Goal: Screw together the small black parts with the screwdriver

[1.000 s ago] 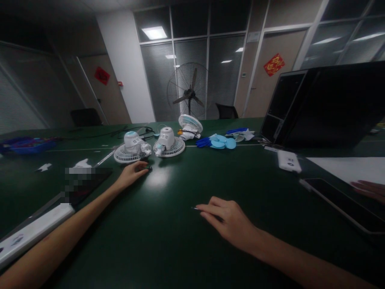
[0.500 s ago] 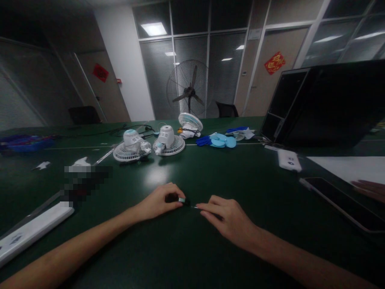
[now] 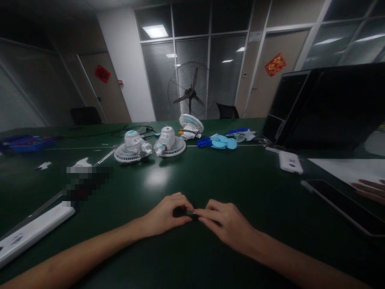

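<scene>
Just above the green table [image 3: 168, 257], my left hand [image 3: 167, 212] pinches a small dark piece [image 3: 190, 213] with a greenish patch between thumb and forefinger. My right hand [image 3: 227, 220] is closed too, its thumb and fingertips meeting the piece's right end. Whatever thin, shiny bit lies between the right fingertips is mostly covered and too small to name. The tips of both hands are almost touching. Beyond them stand small white fans, one [image 3: 132, 146] at left, another [image 3: 169, 142] beside it, and a third [image 3: 191, 126] farther back.
Blue gloves and pale blue discs [image 3: 222, 141] lie behind. On the right are a large black monitor [image 3: 331, 106], a white box [image 3: 290, 161], a phone [image 3: 345, 204] and another person's hand [image 3: 369, 189]. A long white case [image 3: 36, 235] lies at left; a blue basket [image 3: 28, 144] stands farther off.
My left hand has moved right and slightly nearer, bringing the small dark piece against my right fingertips. The gap between them, where a thin shiny bit showed, has closed.
</scene>
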A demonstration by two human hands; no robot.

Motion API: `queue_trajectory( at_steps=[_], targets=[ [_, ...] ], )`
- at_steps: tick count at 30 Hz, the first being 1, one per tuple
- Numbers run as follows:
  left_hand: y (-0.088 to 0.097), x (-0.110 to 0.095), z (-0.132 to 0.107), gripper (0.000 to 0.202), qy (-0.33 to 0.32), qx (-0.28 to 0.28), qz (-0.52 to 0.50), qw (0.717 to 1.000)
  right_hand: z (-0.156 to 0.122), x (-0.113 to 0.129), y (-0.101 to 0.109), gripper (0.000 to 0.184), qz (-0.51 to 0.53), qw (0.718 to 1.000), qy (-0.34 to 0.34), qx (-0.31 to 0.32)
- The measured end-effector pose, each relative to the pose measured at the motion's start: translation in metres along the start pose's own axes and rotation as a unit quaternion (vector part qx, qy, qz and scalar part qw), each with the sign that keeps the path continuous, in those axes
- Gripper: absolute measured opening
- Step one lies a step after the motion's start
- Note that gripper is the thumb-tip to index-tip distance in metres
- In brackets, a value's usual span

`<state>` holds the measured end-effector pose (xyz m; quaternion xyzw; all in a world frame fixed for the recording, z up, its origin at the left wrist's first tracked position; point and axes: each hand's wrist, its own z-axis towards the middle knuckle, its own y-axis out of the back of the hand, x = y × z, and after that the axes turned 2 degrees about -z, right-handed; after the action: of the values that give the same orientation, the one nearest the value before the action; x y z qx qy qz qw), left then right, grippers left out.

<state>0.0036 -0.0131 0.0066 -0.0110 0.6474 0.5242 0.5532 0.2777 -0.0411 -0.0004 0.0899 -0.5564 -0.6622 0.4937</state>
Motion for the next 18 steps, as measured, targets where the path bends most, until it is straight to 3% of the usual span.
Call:
queue_trajectory(
  at_steps=[8,18],
  targets=[
    [-0.0032,-0.0036,0.0000,0.018,-0.017,-0.003,0.019,1.000,-0.0011,0.0004,0.0043,0.031,0.063,0.997,-0.001,-0.037],
    [-0.0070,-0.0087,-0.0052,0.026,-0.046,-0.032,0.108,0.993,-0.0013,-0.0040,-0.0003,0.029,0.045,0.997,-0.002,-0.056]
  ],
)
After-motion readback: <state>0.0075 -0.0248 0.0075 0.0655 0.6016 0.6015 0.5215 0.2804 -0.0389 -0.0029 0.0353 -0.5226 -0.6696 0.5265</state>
